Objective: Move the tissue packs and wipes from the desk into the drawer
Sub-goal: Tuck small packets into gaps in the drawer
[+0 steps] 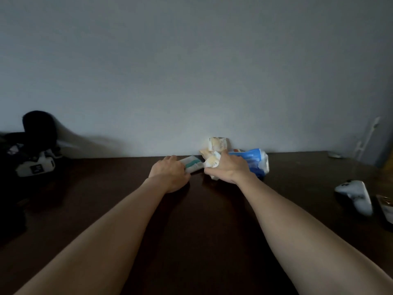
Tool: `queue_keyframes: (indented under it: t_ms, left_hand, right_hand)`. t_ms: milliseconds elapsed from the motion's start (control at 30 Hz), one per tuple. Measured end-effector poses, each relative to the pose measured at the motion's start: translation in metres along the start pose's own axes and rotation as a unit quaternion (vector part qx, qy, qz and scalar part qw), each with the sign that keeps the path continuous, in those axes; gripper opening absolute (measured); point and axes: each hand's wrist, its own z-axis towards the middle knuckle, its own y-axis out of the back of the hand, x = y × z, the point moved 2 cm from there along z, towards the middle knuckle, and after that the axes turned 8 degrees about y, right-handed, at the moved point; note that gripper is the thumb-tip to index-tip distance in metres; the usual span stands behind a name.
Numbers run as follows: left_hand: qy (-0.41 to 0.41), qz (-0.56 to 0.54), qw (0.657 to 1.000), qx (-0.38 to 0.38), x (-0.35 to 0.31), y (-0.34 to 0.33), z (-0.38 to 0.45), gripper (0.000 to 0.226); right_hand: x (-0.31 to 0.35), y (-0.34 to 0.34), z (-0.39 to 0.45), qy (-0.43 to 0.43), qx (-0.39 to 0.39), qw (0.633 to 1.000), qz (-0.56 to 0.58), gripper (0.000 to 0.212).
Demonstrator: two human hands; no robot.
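Counter [202,220]: dark brown wood, running back to a pale grey wall [191,71]. Lighting dim; far edges blurred.

Left hand [170,173]: forearm stretched forward, palm down at the back of the counter. Fingers curl over the near end of a white pack [192,166] with a teal stripe. Grip appears closed on the pack; the fingertips themselves are hidden beneath the hand.

White pack: lies flat on the counter, close to the wall, between the two hands.

Right hand [228,169]: forearm stretched forward, just right of the left hand. Fingers curl round a cream tissue pack [211,162], crumpled, held at the hand's left side. Thumb position unclear.

Second cream pack [217,144]: stands behind the held one, leaning against the wall, touching or just above it; contact cannot be told.

Blue bag [255,162]: blue and white plastic, crinkled, lying on the counter against the wall, directly behind and right of the right hand. Partly covered by that hand.

Controller [355,196]: white, with dark marks, lying on the counter at the right edge, well apart from the packs.

Headset [35,165]: white and black device at the far left, against the wall, with a black rounded shape [39,126] above it. Details lost in shadow.

Small grey item [335,155]: far right, at the back of the counter; too blurred to identify.

Drawer: out of view.
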Motion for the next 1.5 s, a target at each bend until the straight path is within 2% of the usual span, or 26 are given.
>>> queue_keyframes:
  t_ms: [133,333,467,567,633,767,833,933,1000,1067,1133,1200,1233,1300,1367,1433,1500]
  left_hand:
    - [-0.011,0.008,1.000,-0.008,0.006,0.015,-0.061,0.048]
    - [-0.016,-0.008,0.999,-0.048,0.030,0.048,-0.179,0.045]
    - [0.010,-0.069,0.996,-0.055,0.064,0.066,-0.256,0.044]
    - [0.037,-0.056,0.995,-0.080,0.079,0.074,-0.300,0.060]
    - [0.057,-0.029,0.993,-0.099,0.077,0.081,-0.321,0.065]
    - [0.068,-0.069,0.992,-0.083,0.067,0.088,-0.354,0.050]
    - [0.039,-0.099,0.989,-0.104,0.061,0.091,-0.378,0.051]
    - [0.007,-0.129,0.978,-0.163,0.055,0.081,-0.428,0.069]
    - [0.004,-0.143,0.968,-0.204,0.053,0.063,-0.464,0.079]
    - [0.025,-0.189,0.959,-0.207,0.053,0.040,-0.496,0.084]
    - [0.075,-0.257,0.951,-0.153,0.060,0.011,-0.520,0.087]
    - [0.150,-0.280,0.947,-0.050,0.073,-0.027,-0.539,0.086]
    - [0.197,-0.291,0.936,0.015,0.082,-0.048,-0.548,0.083]
    - [0.287,-0.336,0.889,0.119,0.099,-0.083,-0.567,0.069]
    - [0.337,-0.334,0.869,0.140,0.111,-0.108,-0.581,0.057]
    - [0.341,-0.292,0.884,0.128,0.119,-0.125,-0.590,0.050]
    - [0.345,-0.272,0.890,0.122,0.125,-0.143,-0.602,0.045]
  right_hand:
    - [0.028,0.016,-0.058,0.038,0.022,0.999,0.003,0.083]
    - [0.072,0.043,-0.161,0.123,0.015,0.991,0.045,0.059]
    - [0.100,0.062,-0.228,0.191,-0.054,0.975,0.098,0.056]
    - [0.124,0.077,-0.271,0.151,-0.120,0.963,0.187,0.061]
    - [0.138,0.081,-0.295,0.136,-0.119,0.957,0.228,0.059]
    - [0.147,0.075,-0.346,0.131,-0.107,0.947,0.272,0.062]
    - [0.145,0.073,-0.369,0.109,-0.125,0.933,0.319,0.062]
    - [0.146,0.065,-0.409,0.092,-0.192,0.885,0.415,0.061]
    - [0.147,0.055,-0.443,0.103,-0.235,0.849,0.461,0.055]
    - [0.147,0.038,-0.478,0.120,-0.246,0.825,0.495,0.054]
    - [0.145,0.009,-0.508,0.141,-0.216,0.821,0.510,0.057]
    - [0.140,-0.031,-0.531,0.132,-0.146,0.831,0.520,0.061]
    - [0.135,-0.054,-0.539,0.109,-0.104,0.834,0.530,0.062]
    - [0.124,-0.099,-0.551,0.052,-0.023,0.838,0.542,0.063]
    - [0.119,-0.137,-0.556,0.010,0.056,0.853,0.519,0.064]
    - [0.124,-0.168,-0.556,-0.025,0.149,0.858,0.490,0.067]
    - [0.127,-0.197,-0.563,-0.039,0.233,0.843,0.483,0.071]
